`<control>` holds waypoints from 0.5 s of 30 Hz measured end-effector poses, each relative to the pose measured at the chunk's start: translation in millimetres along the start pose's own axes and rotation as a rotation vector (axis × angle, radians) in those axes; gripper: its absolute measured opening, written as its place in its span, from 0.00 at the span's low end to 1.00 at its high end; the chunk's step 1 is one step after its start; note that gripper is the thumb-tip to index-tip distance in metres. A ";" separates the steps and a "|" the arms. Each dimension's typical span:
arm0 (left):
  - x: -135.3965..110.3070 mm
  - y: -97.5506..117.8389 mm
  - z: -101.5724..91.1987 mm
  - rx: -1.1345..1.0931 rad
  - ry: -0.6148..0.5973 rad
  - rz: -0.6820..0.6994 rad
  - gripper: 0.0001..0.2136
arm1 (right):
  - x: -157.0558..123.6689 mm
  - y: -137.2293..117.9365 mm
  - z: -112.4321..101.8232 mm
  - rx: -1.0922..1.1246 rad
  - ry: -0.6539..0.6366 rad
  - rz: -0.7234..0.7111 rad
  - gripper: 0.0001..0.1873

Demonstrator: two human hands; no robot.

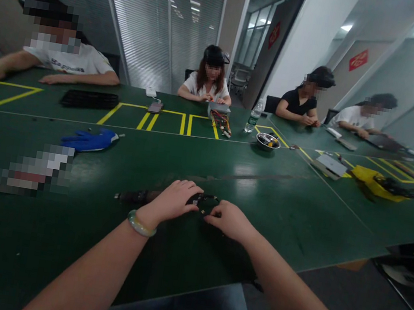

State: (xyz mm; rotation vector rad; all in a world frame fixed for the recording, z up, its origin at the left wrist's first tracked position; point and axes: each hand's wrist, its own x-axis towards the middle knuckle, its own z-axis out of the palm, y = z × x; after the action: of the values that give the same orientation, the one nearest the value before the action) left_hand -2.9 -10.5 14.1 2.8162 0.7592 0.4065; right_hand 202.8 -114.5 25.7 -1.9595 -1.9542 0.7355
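The left hand [175, 198], wearing a pale green bracelet [141, 225] at the wrist, is holding a dark rod-shaped tool [135, 196], its thumb and fingers curving around the right-hand part. The tool is lying lengthwise on the green table [271, 196] directly before the person, its narrow tip pointing left. The right hand [231, 220] is keeping its fingers bent and close together just beside a dark cord loop [211, 197] at the tool's right end; whether it is gripping anything, this inspector cannot tell (the fingertips are partly hidden). Farther out to the left, a blue glove [93, 141] is lying flat. Across the table, a metal bowl [267, 148] is standing near a clear bottle [252, 119], and a grey box [217, 108] with coloured wires is sitting before a co-worker [206, 84]. To the right, a yellow item [370, 182] is lying beneath black material.
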 end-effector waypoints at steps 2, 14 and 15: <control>-0.1 -9.3 -3.1 -0.018 -0.018 -0.015 0.21 | 15.0 1.8 -4.3 0.177 -0.151 0.011 0.12; -0.5 -7.7 -4.9 -0.024 0.011 -0.057 0.19 | 60.2 13.7 27.1 0.689 0.189 -0.033 0.08; -0.7 -4.9 -4.0 -0.007 0.031 -0.070 0.19 | 56.7 13.0 27.9 0.635 0.210 -0.017 0.08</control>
State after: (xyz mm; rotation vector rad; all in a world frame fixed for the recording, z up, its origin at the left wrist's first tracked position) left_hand -7.0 -6.3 16.5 2.7737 0.8579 0.4417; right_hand 196.5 -63.5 -13.4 -1.5521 -1.3834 0.9556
